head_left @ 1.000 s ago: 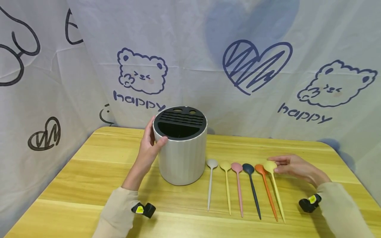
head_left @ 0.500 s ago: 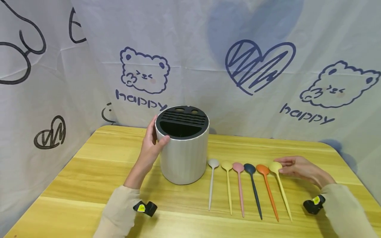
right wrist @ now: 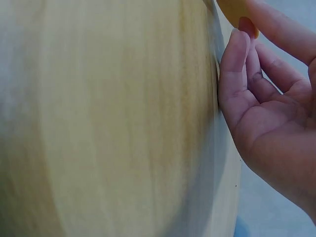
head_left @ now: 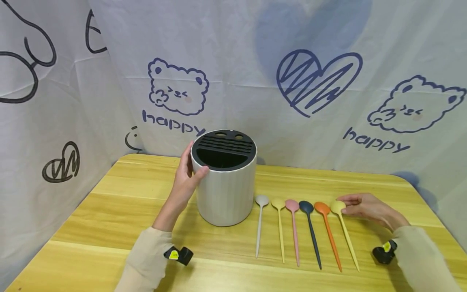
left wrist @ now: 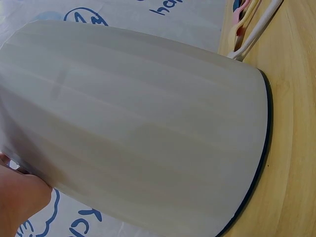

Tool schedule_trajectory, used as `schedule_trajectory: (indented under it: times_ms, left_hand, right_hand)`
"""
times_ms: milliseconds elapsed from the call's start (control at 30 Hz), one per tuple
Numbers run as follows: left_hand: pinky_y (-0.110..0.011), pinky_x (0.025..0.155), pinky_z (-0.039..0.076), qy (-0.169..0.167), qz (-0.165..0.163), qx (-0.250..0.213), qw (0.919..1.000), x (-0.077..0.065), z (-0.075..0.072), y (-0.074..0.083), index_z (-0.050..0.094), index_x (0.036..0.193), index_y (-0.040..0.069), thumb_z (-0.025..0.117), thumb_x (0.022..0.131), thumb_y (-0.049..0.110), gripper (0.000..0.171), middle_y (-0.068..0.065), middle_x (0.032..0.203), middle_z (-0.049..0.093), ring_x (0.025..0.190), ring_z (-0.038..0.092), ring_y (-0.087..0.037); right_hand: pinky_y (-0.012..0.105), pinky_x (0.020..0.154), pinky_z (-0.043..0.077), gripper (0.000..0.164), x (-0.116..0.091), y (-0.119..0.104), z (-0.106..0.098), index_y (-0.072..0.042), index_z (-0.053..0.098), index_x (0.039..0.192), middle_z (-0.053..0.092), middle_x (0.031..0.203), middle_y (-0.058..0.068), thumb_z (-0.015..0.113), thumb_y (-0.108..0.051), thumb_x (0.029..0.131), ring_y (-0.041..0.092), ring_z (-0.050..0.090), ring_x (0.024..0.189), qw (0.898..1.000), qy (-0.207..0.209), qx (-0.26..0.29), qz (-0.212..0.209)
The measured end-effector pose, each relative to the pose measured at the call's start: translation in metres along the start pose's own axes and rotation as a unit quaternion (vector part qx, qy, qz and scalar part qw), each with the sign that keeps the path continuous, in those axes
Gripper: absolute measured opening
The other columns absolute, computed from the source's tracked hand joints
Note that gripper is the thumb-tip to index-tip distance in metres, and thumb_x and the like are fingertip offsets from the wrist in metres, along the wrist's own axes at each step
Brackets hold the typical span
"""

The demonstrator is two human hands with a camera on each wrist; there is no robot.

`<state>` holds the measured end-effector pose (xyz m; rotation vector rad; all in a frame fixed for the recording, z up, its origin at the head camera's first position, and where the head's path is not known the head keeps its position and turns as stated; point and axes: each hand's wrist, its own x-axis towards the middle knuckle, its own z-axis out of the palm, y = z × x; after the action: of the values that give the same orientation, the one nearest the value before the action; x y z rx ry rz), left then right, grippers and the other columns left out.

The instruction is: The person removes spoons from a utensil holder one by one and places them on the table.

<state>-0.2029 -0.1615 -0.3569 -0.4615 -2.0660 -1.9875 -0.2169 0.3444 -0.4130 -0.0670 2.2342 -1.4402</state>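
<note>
A round white utensil holder (head_left: 225,198) stands on the table, its black slotted top facing up. My left hand (head_left: 181,182) grips its upper left side, thumb over the front rim and fingers behind. The holder's pale ribbed wall (left wrist: 138,118) fills most of the left wrist view. On the right, my right hand (head_left: 368,210) pinches the round bowl of a yellow spoon (head_left: 346,231); the handle points toward me. In the right wrist view, part of the yellow bowl (right wrist: 233,11) shows at the fingertips. An orange spoon (head_left: 330,235) lies just left of that spoon.
Left of the orange spoon, side by side, lie a dark blue spoon (head_left: 311,231), a pink spoon (head_left: 294,231), another yellow spoon (head_left: 280,231) and a light grey spoon (head_left: 260,227). The wooden table (head_left: 120,202) meets a printed white curtain (head_left: 233,61) behind.
The yellow spoon in my right hand has shifted right, so its gap from the orange spoon is wider. The head view has swung slightly left. My left hand stays on the utensil holder.
</note>
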Motion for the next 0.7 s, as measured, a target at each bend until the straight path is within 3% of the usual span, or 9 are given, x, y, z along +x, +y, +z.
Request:
schedule_trajectory:
  times_ms: [400, 700]
  left_hand:
    - [-0.038, 0.115, 0.020, -0.002, -0.003, 0.002, 1.0000, -0.0002, -0.0005, 0.0019, 0.015, 0.155, 0.012, 0.062, 0.088, 0.034, 0.085, -0.002, 0.159, 0.016, 0.144, 0.017, -0.017]
    - [-0.038, 0.116, 0.017, -0.002, -0.004, 0.002, 1.0000, -0.0007, -0.0007, 0.0024, 0.015, 0.155, 0.012, 0.060, 0.089, 0.031, 0.082, -0.003, 0.160, 0.015, 0.144, 0.015, -0.017]
  right_hand:
    - [0.026, 0.077, 0.053, 0.066, -0.0009, 0.0013, 0.0059, 0.015, 0.046, 0.132, 0.061, 0.111, 0.011, 0.075, -0.020, 0.085, 0.014, 0.057, 0.093, 0.996, 0.047, -0.079, -0.006]
    - [0.026, 0.074, 0.053, 0.059, -0.0018, -0.0005, 0.0086, 0.016, 0.048, 0.130, 0.059, 0.107, 0.011, 0.074, -0.013, 0.085, 0.013, 0.055, 0.089, 0.997, 0.052, -0.062, -0.014]
